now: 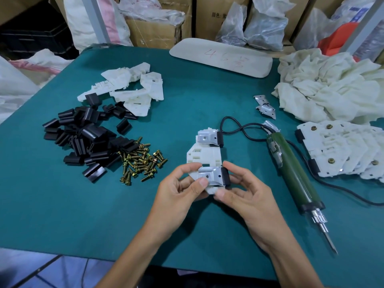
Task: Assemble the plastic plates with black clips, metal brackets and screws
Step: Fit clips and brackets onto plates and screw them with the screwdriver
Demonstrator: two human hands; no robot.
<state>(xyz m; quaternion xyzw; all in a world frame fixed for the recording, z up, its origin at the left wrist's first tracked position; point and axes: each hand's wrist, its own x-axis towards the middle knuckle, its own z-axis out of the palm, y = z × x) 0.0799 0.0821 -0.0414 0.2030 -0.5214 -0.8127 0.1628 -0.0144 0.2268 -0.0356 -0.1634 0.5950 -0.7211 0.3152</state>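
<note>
Centrally, a plastic plate is being held at the middle of the green table.
Black clips and screws are being kept at the left; the plate's near end, with its bracket, is being pinched by the left hand and right hand, fingers curled; an electric screwdriver is lying at the right.

2 bare forearms show from the lower edge of the frame up to its centre, skin uncovered along all that is visible. The left grip and right grip are bare hands with slim fingers and short, trimmed nails.
</note>
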